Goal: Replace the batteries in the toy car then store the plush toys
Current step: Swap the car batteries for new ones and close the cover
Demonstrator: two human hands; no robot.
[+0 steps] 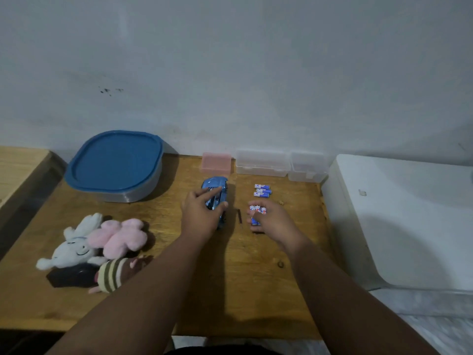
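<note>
Toy car [215,183] lies under gripping left hand [200,216]; right hand [271,222] pinches batteries [257,209].

left hand [202,213] lay over the toy car [215,184], fingers and thumb curled round its body | right hand [273,221] just right of the toy car, fingertips pinching batteries [256,209] | both forearms bare, stretched forward

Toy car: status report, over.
Left hand grips toy car. Right hand pinches batteries; loose batteries lie beyond. Small dark tool between hands; nothing blocking.
</note>
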